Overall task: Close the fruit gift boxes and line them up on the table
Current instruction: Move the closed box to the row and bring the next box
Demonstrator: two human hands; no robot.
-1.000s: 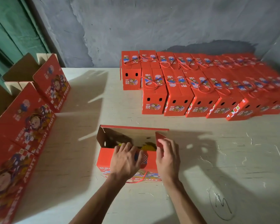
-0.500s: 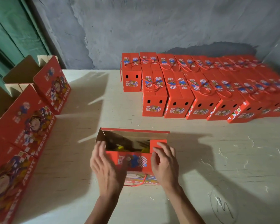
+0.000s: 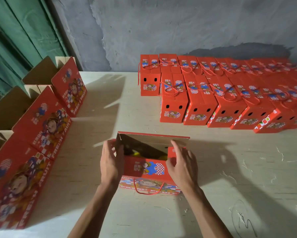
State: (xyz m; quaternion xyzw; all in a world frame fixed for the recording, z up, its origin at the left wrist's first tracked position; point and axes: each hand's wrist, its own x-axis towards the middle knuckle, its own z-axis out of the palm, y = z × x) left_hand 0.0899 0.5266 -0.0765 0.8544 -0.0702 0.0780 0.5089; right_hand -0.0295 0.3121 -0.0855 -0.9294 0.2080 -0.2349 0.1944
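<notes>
An open red fruit gift box (image 3: 149, 169) stands on the table in front of me, its red rope handle (image 3: 147, 192) hanging down the near face. The rear lid flap (image 3: 153, 140) stands up, and yellow fruit (image 3: 137, 154) shows inside. My left hand (image 3: 110, 165) lies with straight fingers against the box's left end flap. My right hand (image 3: 183, 167) holds the red right end flap between fingers and thumb. Closed red boxes (image 3: 199, 107) stand in two rows at the back right.
Several open boxes (image 3: 43, 121) with raised lids line the table's left edge. The pale wooden table (image 3: 230, 169) has bare surface to the right of the open box, with a scribble near the front. A grey wall and a green curtain (image 3: 15, 40) stand behind.
My left hand moved from the top of the front flap to the box's left end. The front flap now lies folded over. My right hand stayed on the right end flap.
</notes>
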